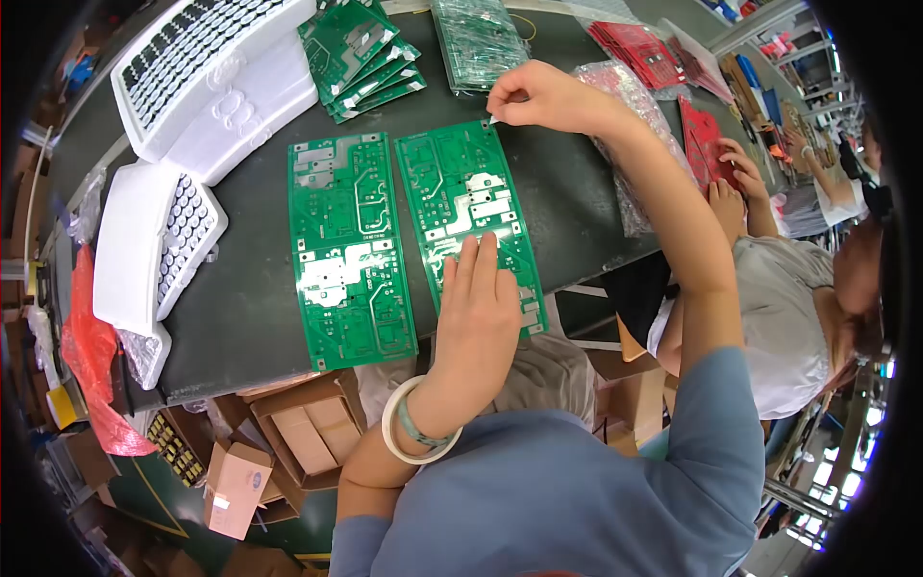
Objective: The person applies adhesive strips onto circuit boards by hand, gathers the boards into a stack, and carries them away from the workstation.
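Observation:
Two green circuit board panels lie side by side on the dark table, the left panel [327,221] and the right panel [437,159]. My left hand [478,308], with bracelets at its wrist, rests on the lower part of the right panel, its fingers stretched out flat. At that panel's top right corner, my right hand [524,98] is closed in a pinch on a small white piece [493,120], which is too small to make out in detail.
White trays [144,245] with round parts stand at the left. Stacked green boards [361,58], wrapped green boards [478,43], bubble wrap [625,106] and red boards [639,56] lie further back. At the right sits a co-worker [779,298], hands at a red board. Cardboard boxes [312,433] stand below.

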Demonstrator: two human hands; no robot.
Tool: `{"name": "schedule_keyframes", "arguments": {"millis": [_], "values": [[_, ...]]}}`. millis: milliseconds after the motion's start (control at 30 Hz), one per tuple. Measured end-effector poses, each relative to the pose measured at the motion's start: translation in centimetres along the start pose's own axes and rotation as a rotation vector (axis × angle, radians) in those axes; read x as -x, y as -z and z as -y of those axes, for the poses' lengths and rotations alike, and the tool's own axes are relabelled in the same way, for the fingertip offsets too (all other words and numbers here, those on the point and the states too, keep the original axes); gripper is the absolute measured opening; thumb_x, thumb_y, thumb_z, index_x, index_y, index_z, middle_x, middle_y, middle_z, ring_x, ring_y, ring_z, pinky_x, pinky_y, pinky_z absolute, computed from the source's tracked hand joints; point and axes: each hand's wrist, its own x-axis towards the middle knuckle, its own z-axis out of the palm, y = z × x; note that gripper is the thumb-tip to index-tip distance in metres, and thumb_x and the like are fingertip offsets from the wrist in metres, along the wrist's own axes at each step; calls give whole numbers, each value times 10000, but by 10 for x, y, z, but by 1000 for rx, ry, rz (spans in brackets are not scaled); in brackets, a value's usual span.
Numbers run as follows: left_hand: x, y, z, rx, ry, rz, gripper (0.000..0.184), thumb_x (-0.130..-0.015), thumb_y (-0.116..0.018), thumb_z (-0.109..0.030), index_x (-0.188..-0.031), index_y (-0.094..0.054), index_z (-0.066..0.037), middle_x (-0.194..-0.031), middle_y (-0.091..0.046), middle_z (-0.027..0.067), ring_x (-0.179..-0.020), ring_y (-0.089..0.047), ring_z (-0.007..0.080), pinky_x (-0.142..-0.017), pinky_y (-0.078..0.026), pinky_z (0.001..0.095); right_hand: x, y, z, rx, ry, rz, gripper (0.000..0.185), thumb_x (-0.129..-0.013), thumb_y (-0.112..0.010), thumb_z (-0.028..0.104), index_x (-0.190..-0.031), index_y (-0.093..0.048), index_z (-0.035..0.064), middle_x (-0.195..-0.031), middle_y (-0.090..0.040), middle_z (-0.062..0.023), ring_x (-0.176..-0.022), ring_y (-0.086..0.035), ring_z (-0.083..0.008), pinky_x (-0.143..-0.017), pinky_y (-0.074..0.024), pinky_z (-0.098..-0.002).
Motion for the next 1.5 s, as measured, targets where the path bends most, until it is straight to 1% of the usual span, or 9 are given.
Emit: {"name": "schedule_keyframes", "arguments": {"millis": [133,200,300,333,400,600,933,1200,1500], "values": [[0,0,0,11,7,1,183,-745,-587,29,-907,-502,42,-1297,-464,264,-1255,-432,405,-1045,-364,510,-10,-2,8,16,11,68,207,-772,-617,151,-806,-644,-51,-654,-600,-66,-619,-531,-118,-587,-438,-299],[0,-1,0,11,10,-6,183,-745,-587,31,-907,-502,44,-1297,-464,264,-1253,-433,404,-1043,-365,510,-14,1,11,103,-70,179,160,-767,-607,114,-819,-634,-35,-714,-621,-52,-686,-567,-103,-635,-458,-265],[0,-1,-1,18,13,-15,187,-744,-588,34,-910,-503,48,-1297,-466,263,-1251,-436,404,-1040,-368,509,-18,1,11,172,-70,223,159,-758,-601,112,-804,-629,-38,-714,-627,-65,-685,-584,-122,-627,-466,-284],[0,-1,-1,23,13,-18,189,-743,-589,36,-911,-503,50,-1297,-467,263,-1250,-438,403,-1039,-369,509,-20,0,12,171,-72,225,159,-758,-601,112,-804,-629,-38,-714,-627,-65,-685,-584,-122,-627,-466,-284],[0,-2,0,25,15,-20,191,-740,-591,38,-910,-505,50,-1297,-467,263,-1249,-439,403,-1038,-371,508,-21,-2,13,265,-57,213,159,-756,-600,110,-798,-624,-41,-714,-632,-85,-682,-597,-144,-628,-474,-300],[1,-3,0,24,20,-19,192,-733,-593,40,-907,-513,48,-1302,-465,262,-1249,-441,402,-1044,-363,509,-22,-1,14,280,-53,193,150,-754,-607,102,-788,-620,-43,-702,-628,-99,-670,-600,-162,-630,-479,-308],[1,-6,0,-14,17,-32,176,-744,-579,24,-911,-524,42,-1300,-475,255,-1248,-450,393,-1045,-366,503,-22,1,14,268,-31,206,143,-755,-604,98,-787,-620,-40,-714,-631,-97,-671,-598,-157,-629,-480,-304],[0,-5,-1,-47,13,-41,159,-747,-573,18,-898,-527,40,-1295,-485,247,-1241,-462,381,-1041,-374,495,-22,3,13,228,-44,219,148,-753,-602,103,-791,-619,-39,-709,-624,-76,-676,-589,-133,-624,-473,-287],[1,-5,-1,-45,12,-31,162,-750,-578,12,-902,-527,37,-1293,-487,246,-1244,-460,379,-1039,-377,492,-20,3,17,212,-61,209,161,-738,-596,108,-789,-625,-42,-700,-623,-81,-676,-592,-135,-630,-475,-290]]}}
